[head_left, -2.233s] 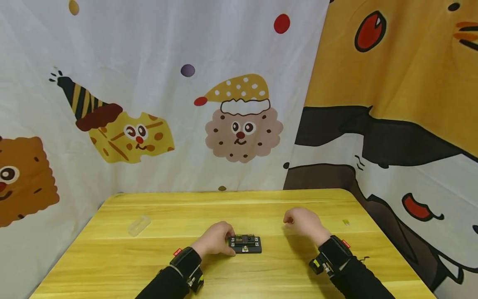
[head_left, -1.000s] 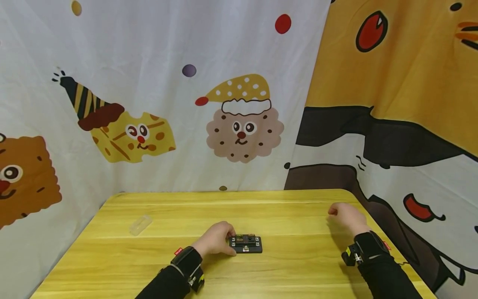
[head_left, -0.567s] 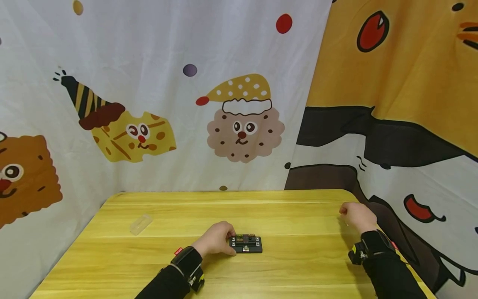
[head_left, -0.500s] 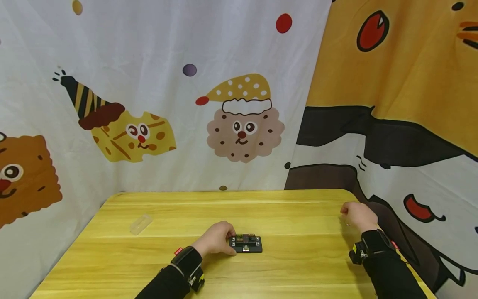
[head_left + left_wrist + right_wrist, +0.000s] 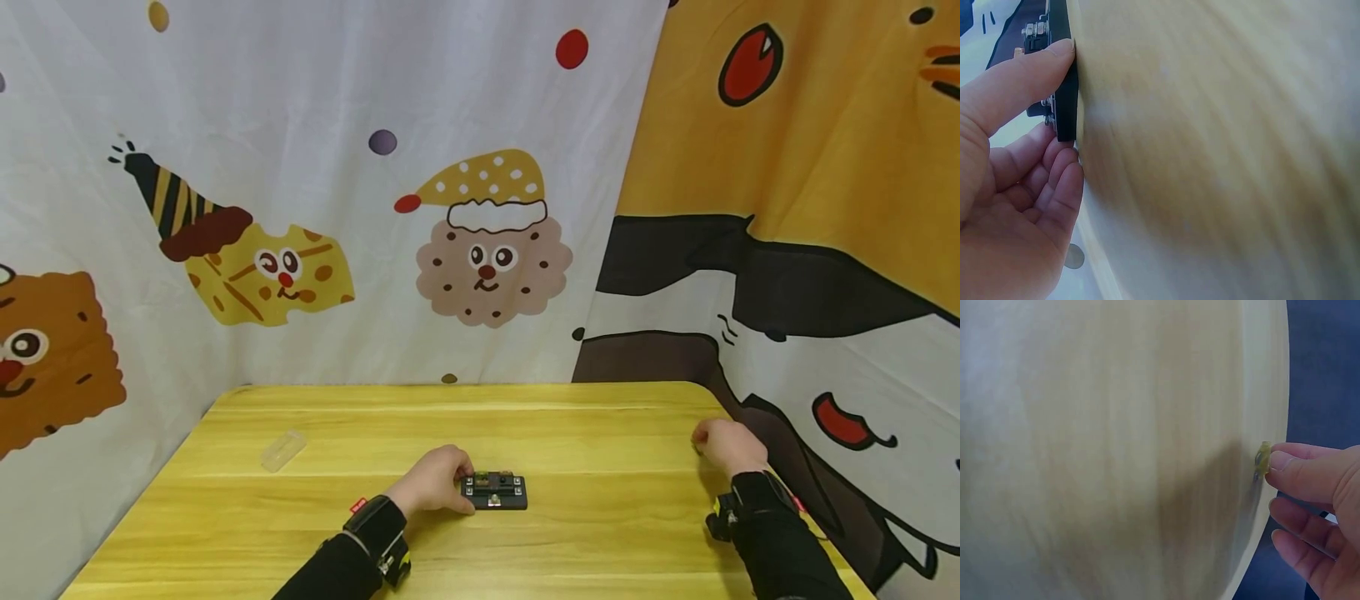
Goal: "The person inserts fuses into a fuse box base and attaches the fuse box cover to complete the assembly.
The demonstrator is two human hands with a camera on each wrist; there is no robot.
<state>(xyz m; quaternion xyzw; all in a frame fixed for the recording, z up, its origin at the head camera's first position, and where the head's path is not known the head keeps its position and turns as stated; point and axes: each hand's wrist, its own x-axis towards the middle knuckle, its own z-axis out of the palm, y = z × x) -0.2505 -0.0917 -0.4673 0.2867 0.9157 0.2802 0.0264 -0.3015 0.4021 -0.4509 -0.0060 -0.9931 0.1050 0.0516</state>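
A black fuse block (image 5: 493,492) with metal terminals lies flat near the middle of the table. My left hand (image 5: 433,482) grips its left end, thumb at the near edge and fingers at the far side. In the left wrist view the thumb presses against the base of the fuse block (image 5: 1065,94). At the table's right side, my right hand (image 5: 731,447) pinches a small translucent yellow blade fuse (image 5: 1262,460) between thumb and index finger. Its metal prongs point towards the tabletop. In the head view the right hand covers most of the fuse.
A clear plastic cover (image 5: 283,451) lies on the left part of the wooden table (image 5: 360,417). The table's right edge runs close by the right hand. Behind the table hangs a printed cloth (image 5: 480,100).
My right hand has moved right across the table to the small fuse, which lay uncovered at first, and now pinches it. My left hand stays on the fuse block.
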